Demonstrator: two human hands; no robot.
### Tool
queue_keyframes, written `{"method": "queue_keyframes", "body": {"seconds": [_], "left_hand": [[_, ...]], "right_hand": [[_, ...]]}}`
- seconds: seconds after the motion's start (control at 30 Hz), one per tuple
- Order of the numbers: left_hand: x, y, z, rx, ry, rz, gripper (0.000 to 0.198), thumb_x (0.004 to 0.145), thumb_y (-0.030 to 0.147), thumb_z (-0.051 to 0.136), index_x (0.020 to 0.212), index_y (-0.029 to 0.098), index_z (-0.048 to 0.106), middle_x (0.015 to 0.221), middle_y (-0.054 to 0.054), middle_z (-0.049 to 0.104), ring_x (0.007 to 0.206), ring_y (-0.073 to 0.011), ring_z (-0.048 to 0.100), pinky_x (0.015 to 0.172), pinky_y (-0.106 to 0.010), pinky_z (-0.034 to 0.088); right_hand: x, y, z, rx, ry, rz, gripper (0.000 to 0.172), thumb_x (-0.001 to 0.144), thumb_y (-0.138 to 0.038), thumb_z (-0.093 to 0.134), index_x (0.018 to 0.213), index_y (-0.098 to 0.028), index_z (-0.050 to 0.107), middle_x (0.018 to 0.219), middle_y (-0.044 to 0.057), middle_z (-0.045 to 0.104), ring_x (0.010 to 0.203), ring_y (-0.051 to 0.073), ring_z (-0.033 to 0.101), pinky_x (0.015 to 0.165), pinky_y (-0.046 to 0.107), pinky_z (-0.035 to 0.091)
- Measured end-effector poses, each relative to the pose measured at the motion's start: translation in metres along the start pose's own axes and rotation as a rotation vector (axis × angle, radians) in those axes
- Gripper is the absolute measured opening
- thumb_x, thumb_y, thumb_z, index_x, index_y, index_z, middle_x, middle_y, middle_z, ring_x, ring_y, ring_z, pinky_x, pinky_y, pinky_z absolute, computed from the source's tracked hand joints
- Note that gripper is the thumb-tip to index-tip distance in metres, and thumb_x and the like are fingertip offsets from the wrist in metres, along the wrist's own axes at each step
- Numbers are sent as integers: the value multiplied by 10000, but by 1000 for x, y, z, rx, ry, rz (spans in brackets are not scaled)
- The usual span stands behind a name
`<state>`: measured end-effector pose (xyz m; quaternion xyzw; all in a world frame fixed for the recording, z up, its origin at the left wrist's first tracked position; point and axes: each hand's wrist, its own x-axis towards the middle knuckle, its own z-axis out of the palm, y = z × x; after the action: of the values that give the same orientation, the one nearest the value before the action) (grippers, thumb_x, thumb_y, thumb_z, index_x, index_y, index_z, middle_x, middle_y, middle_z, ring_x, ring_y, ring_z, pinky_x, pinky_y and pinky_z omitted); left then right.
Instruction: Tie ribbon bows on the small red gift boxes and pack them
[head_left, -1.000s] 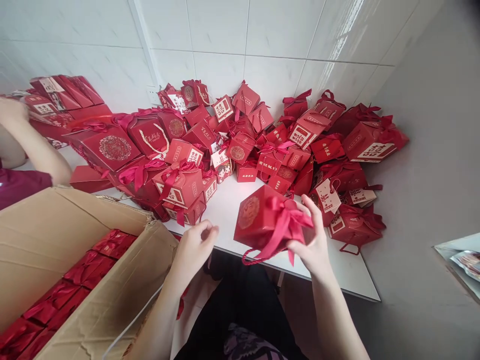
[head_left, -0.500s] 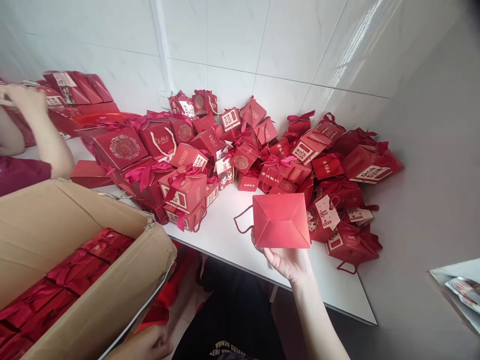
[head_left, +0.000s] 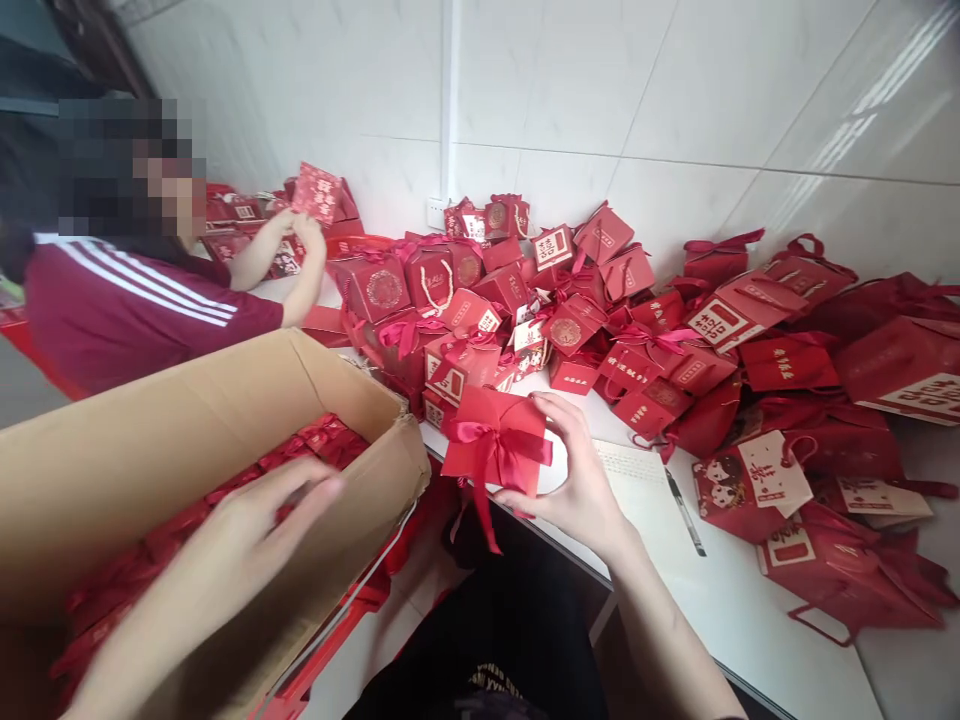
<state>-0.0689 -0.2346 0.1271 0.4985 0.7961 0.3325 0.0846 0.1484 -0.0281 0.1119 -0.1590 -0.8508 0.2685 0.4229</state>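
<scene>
- The right hand (head_left: 581, 480) grips a red gift box (head_left: 496, 440) with a ribbon bow, above the tabletop (head_left: 720, 590) edge.
- The left hand (head_left: 255, 520), fingers spread and holding nothing, hovers over the cardboard carton (head_left: 187, 440) of red boxes.
- A pen (head_left: 684, 512) lies just right of the right hand.

The small red paper gift box (head_left: 499, 440) looks matt, its red ribbon bow (head_left: 491, 452) satin and shiny. The big brown corrugated cardboard carton (head_left: 187, 440) is dull and rough, torn at one corner. The white tabletop (head_left: 720, 590) is smooth; the white wall tiles (head_left: 675, 90) are glossy.
</scene>
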Motion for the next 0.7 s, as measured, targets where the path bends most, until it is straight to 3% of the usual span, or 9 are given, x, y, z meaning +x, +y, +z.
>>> {"method": "queue_keyframes", "body": {"seconds": [0.1,0.17,0.27,0.33,0.47,0.6,0.7], "left_hand": [[27,39,8,-152,14,98,312,837,490,457,825,200,572,810,-3,640,772,-168,603,722,-272,479],[39,58,20,-236,47,88,305,824,486,473,842,193,558,779,-4,628,725,-157,596,682,-266,481],[46,69,36,-313,93,70,241,811,433,530,818,192,545,729,12,606,667,-133,581,626,-240,475],[45,68,41,-374,149,135,189,822,372,542,775,190,535,735,11,598,669,-120,576,624,-228,474],[35,71,42,-420,362,427,85,825,206,566,759,184,517,776,-5,607,743,-116,588,688,-237,482],[20,84,42,-142,522,826,150,751,74,639,817,168,541,723,-4,625,654,-109,570,637,-269,458],[10,91,43,81,555,1000,121,761,83,622,853,148,580,725,-25,647,595,-109,553,605,-298,428]], "right_hand": [[6,-10,4,-91,-35,-116,875,618,-451,768,1337,-260,308,1322,140,401,1266,294,387,1026,506,372],[6,-15,4,-107,-41,-136,885,622,-461,762,1346,-262,295,1328,141,395,1269,296,383,1032,512,364],[2,-20,-1,-122,-46,-138,887,629,-468,756,1353,-270,283,1349,136,380,1277,301,375,1042,526,348],[-1,-22,-5,-129,-51,-144,886,634,-466,753,1356,-272,277,1358,136,377,1280,302,374,1045,533,341],[-4,-25,-7,-127,-43,-153,881,636,-471,750,1355,-272,281,1349,141,388,1274,308,383,1033,539,355],[-5,-29,-7,-75,-46,-154,866,644,-448,752,1352,-270,286,1352,138,379,1280,303,372,1039,535,349],[-7,-33,-8,-32,-35,-165,862,645,-422,760,1353,-274,291,1347,131,372,1281,299,366,1041,526,349]]}}
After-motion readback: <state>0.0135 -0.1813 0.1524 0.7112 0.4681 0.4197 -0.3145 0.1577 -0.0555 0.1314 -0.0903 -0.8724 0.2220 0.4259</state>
